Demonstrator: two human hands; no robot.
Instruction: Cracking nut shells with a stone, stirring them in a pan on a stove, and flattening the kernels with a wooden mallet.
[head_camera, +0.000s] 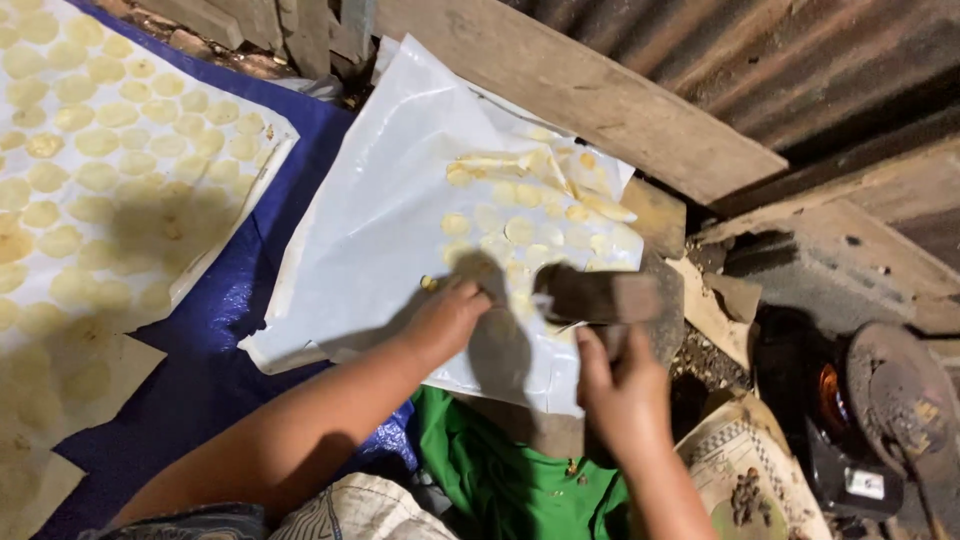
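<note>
Right now I see my right hand (625, 390) clenched around the handle of a wooden mallet (598, 296), whose blocky dark head hangs level just over the near right part of a white plastic sheet (370, 220). My left hand (445, 318) lies on that same sheet just left of the mallet head, fingers curled down against the plastic; whether its grip pinches anything underneath I cannot tell. A small yellowish piece (429, 283) sits at the left fingertips. Flattened pale yellow discs (519, 231) lie in loose rows on the sheet beyond both hands, some overlapping near the far edge.

The sheet rests tilted over a blue tarp (230, 310) and a worn wooden block (660, 215) at its right side. To the far left, a second white sheet (150, 290) carries many more round discs (95, 140) laid out in rows. Green cloth (500, 480) bunches below the hands. A thick wooden plank (590, 95) leans against corrugated metal (800, 60) behind, and a rusty round metal piece (900, 390) sits at the right.
</note>
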